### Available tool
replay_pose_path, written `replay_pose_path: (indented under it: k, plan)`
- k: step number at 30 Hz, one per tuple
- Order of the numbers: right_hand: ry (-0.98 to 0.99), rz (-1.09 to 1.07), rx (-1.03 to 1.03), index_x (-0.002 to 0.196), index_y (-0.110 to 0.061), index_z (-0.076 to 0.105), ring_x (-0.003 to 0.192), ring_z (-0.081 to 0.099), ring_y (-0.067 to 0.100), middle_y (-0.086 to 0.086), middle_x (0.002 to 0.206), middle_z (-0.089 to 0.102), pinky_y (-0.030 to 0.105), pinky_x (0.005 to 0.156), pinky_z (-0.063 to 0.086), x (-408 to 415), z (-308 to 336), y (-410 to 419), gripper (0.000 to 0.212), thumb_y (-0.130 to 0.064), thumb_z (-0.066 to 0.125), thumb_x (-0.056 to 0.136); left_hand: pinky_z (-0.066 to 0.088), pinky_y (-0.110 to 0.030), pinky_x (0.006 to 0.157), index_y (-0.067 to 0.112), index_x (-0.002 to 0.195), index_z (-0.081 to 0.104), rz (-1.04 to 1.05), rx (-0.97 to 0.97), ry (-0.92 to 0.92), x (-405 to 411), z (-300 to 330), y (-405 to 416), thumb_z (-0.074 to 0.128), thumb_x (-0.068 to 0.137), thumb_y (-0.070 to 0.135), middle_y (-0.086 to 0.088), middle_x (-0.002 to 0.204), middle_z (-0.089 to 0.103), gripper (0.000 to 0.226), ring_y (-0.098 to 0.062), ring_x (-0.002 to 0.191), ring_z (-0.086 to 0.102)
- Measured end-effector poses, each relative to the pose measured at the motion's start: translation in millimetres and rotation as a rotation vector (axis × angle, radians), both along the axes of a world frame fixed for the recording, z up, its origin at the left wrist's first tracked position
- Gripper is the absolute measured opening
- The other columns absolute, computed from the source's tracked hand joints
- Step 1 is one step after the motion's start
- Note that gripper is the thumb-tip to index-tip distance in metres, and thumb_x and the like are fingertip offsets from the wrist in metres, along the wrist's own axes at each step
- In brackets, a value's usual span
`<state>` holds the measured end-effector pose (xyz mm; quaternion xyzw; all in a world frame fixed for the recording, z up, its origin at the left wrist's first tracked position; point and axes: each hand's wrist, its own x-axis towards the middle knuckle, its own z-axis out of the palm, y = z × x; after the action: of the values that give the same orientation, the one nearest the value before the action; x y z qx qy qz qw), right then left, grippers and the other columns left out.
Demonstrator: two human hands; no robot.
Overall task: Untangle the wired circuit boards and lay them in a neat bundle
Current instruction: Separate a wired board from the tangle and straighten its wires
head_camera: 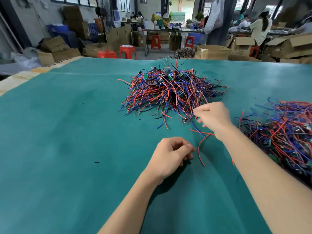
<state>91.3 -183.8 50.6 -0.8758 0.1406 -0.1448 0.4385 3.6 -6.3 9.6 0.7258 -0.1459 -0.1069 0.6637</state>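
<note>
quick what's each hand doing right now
Left hand: fingers curled, seemingly holding nothing.
Right hand: pinching wires at the tangled pile's edge.

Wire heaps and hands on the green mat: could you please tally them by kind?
Heaps of wired circuit boards: 2, central heap and right heap
Hands: 2, left hand and right hand
Total: 4

Right hand (214, 118) pinches wire at tangled pile (170, 90); left hand (170, 155) curled above green mat (67, 132)
</note>
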Motion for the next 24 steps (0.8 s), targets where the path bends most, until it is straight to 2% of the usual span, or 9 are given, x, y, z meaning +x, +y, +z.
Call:
replay_pose_path:
  k: [1,3,7,11,15,18,20,22,24]
  plan:
    - [-0.007,0.019,0.099,0.076,-0.012,0.080,0.065,0.067,0.016,0.012,0.079,0.076,0.035,0.052,0.056,-8,4,-3,0.010,-0.018,0.071,0.077,0.046,-0.020,0.054,0.005,0.088,0.071,0.035,-0.016,-0.002,1,0,-1,0.058,0.093,0.010,-0.005,0.073,0.069,0.015,-0.012,0.062,0.055]
    - [-0.023,0.104,0.247,0.072,-0.014,0.080,0.060,0.065,0.012,0.007,0.078,0.078,0.025,0.048,0.047,-29,12,-6,0.011,-0.023,0.074,0.071,0.049,-0.022,0.056,0.001,0.097,0.067,0.104,-0.081,0.019,2,0,-2,0.054,0.097,0.005,-0.010,0.079,0.069,0.014,-0.015,0.065,0.057]
    - [-0.049,0.293,0.357,0.075,-0.014,0.080,0.055,0.060,0.010,0.007,0.080,0.078,0.018,0.044,0.041,-82,15,3,0.019,-0.007,0.066,0.084,0.053,-0.023,0.062,-0.003,0.110,0.064,0.100,-0.187,0.096,3,4,-3,0.045,0.105,0.013,-0.016,0.093,0.069,0.025,-0.015,0.071,0.061]
    - [0.011,0.470,0.308,0.070,-0.016,0.080,0.056,0.059,0.011,0.009,0.065,0.072,0.020,0.047,0.039,-128,-3,26,0.017,-0.018,0.064,0.072,0.053,-0.023,0.063,-0.008,0.109,0.063,0.035,-0.248,0.149,0,6,-2,0.044,0.106,0.023,-0.013,0.087,0.069,0.036,-0.018,0.069,0.061]
    - [0.059,0.555,0.112,0.064,-0.016,0.073,0.050,0.062,0.011,0.003,0.055,0.067,0.021,0.052,0.041,-135,-17,33,0.018,-0.024,0.057,0.068,0.051,-0.025,0.063,-0.002,0.100,0.065,0.063,-0.213,0.135,0,3,0,0.060,0.098,0.011,-0.013,0.083,0.070,0.015,-0.022,0.069,0.058]
    - [0.067,0.514,0.142,0.076,-0.020,0.060,0.043,0.058,0.011,0.004,0.055,0.068,0.019,0.048,0.039,-132,-23,31,0.003,-0.021,0.062,0.075,0.047,-0.026,0.056,-0.001,0.096,0.064,0.074,-0.242,0.144,0,4,2,0.062,0.094,0.002,-0.016,0.077,0.065,0.004,-0.023,0.062,0.053]
    - [0.007,0.394,0.154,0.078,-0.022,0.059,0.043,0.057,0.011,0.002,0.054,0.067,0.017,0.047,0.038,-127,-30,28,0.012,-0.017,0.068,0.083,0.045,-0.024,0.055,0.002,0.094,0.064,0.069,-0.274,0.146,0,5,2,0.062,0.092,-0.002,-0.016,0.075,0.064,0.005,-0.023,0.062,0.052]
    - [-0.081,0.224,0.152,0.079,-0.024,0.066,0.053,0.063,0.010,-0.004,0.063,0.071,0.021,0.056,0.045,-122,-33,22,0.011,-0.018,0.069,0.088,0.044,-0.021,0.055,0.006,0.092,0.065,0.051,-0.281,0.130,-1,5,3,0.062,0.091,-0.003,-0.014,0.074,0.066,0.009,-0.022,0.063,0.053]
    - [-0.103,0.123,0.231,0.095,-0.026,0.074,0.073,0.069,0.007,-0.010,0.084,0.076,0.032,0.069,0.054,-119,-33,16,0.006,-0.023,0.070,0.092,0.043,-0.020,0.055,0.008,0.091,0.065,0.004,-0.259,0.109,-1,6,5,0.062,0.091,-0.003,-0.012,0.074,0.066,0.012,-0.019,0.062,0.056]
